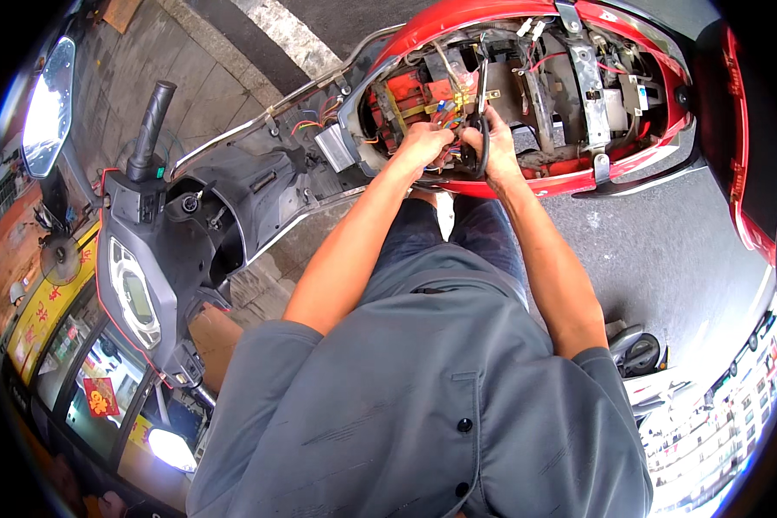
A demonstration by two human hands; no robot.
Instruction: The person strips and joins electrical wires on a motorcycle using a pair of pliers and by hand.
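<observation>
In the head view a scooter's red body (420, 25) has its compartment open, with tangled coloured wires, connectors (447, 109) and red components (406, 86) inside. My left hand (422, 146) is closed, fingertips pinched among the wires. My right hand (495, 151) is closed just beside it, thumb bent inward, at a long silver-and-black piece (483, 82) with a curved dark lower part; whether it grips this or wires behind it I cannot tell. The fingertips of both hands are partly hidden among the parts. A silver finned module (337, 148) sits at the compartment's left end.
The scooter's handlebar, dash (134, 289) and mirror (47, 108) are at left, beside a shopfront (69, 345) and fan (60, 259). A metal bracket (589, 91) crosses the compartment. A red-edged panel (735, 147) stands at right; another two-wheeler (637, 354) is on the pavement (647, 259).
</observation>
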